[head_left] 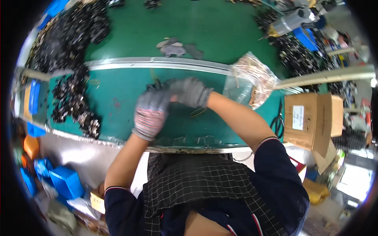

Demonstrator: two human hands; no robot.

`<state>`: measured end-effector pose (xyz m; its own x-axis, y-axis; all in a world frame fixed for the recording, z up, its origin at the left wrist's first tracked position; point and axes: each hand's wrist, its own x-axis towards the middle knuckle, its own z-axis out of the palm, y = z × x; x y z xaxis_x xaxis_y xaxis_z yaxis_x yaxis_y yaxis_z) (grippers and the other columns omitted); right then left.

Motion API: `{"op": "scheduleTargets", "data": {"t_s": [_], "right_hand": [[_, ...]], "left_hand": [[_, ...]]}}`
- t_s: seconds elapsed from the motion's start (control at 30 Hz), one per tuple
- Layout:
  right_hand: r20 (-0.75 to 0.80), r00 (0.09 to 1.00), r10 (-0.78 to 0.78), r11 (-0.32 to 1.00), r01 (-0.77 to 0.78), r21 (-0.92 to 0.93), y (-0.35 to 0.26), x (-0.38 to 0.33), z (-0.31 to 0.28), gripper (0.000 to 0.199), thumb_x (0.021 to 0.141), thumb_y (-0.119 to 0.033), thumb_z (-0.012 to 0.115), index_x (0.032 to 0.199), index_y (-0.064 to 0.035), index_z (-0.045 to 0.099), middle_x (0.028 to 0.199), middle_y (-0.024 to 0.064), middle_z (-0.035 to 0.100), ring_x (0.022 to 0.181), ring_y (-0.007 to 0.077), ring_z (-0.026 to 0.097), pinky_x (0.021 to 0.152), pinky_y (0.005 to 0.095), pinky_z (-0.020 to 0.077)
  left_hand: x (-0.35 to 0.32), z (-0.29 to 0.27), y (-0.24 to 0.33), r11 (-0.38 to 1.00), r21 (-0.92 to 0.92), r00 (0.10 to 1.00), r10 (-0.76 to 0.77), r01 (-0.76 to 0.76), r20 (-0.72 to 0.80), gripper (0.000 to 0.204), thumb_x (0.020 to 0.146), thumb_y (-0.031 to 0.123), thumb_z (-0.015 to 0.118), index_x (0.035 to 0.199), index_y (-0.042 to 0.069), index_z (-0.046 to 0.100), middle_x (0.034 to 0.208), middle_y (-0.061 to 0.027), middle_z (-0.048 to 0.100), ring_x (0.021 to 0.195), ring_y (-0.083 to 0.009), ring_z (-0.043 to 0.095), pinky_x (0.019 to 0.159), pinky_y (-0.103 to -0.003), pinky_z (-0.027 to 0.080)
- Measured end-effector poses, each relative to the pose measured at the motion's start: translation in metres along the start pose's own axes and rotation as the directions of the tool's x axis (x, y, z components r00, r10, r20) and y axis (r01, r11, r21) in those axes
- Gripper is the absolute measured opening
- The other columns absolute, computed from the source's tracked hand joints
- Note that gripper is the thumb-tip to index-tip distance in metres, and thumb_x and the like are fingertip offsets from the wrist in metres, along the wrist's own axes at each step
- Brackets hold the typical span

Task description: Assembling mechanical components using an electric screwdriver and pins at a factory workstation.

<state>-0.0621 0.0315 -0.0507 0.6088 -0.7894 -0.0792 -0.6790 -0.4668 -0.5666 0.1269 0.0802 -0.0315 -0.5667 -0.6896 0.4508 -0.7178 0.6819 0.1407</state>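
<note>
Two gloved hands are meeting at the centre of a green work table [204,27]: the left hand [151,112] and the right hand [191,91] are curling their fingers together around a small dark part [156,85], though the blur hides how tightly. A clear plastic bag [254,78] is lying at three o'clock from the hands, and piles of black parts [75,94] are spreading at nine o'clock.
</note>
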Motion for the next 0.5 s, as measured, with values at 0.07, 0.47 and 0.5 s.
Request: {"op": "scheduleTargets", "data": {"t_s": [0.07,0.47,0.5], "right_hand": [[0.074,0.968,0.239,0.895,-0.249,0.371,-0.014,0.007,-0.012,0.031,0.084,-0.036,0.063,0.102,-0.0107,0.066,0.096,0.0124,0.067,0.088,0.0322,0.063,0.080,0.0419,0.0493],[-0.479,0.532,0.698,0.533,-0.833,-0.149,0.146,-0.199,-0.019,0.029,0.086,-0.027,0.054,0.109,-0.0113,0.061,0.108,0.0158,0.063,0.102,0.0283,0.060,0.093,0.0380,0.0450],[-0.475,0.553,0.685,0.520,-0.827,-0.213,0.142,-0.189,-0.027,0.031,0.085,-0.027,0.054,0.110,-0.0099,0.062,0.107,0.0169,0.064,0.101,0.0297,0.060,0.092,0.0390,0.0459]], "left_hand": [[0.021,0.007,-0.024,0.997,0.009,0.997,0.071,-0.071,-0.032,0.045,0.068,0.019,0.073,0.108,0.007,0.058,0.101,-0.0124,0.057,0.095,-0.0305,0.056,0.081,-0.043,0.047],[0.043,0.027,-0.053,0.954,0.193,0.967,-0.245,0.228,0.071,0.068,0.057,0.052,0.080,0.102,0.006,0.058,0.107,-0.0176,0.058,0.102,-0.0354,0.054,0.085,-0.047,0.047],[0.045,0.024,-0.051,0.950,0.196,0.957,-0.269,0.244,0.108,0.069,0.056,0.053,0.080,0.102,0.005,0.058,0.108,-0.0183,0.058,0.104,-0.0361,0.054,0.086,-0.047,0.047]]}}
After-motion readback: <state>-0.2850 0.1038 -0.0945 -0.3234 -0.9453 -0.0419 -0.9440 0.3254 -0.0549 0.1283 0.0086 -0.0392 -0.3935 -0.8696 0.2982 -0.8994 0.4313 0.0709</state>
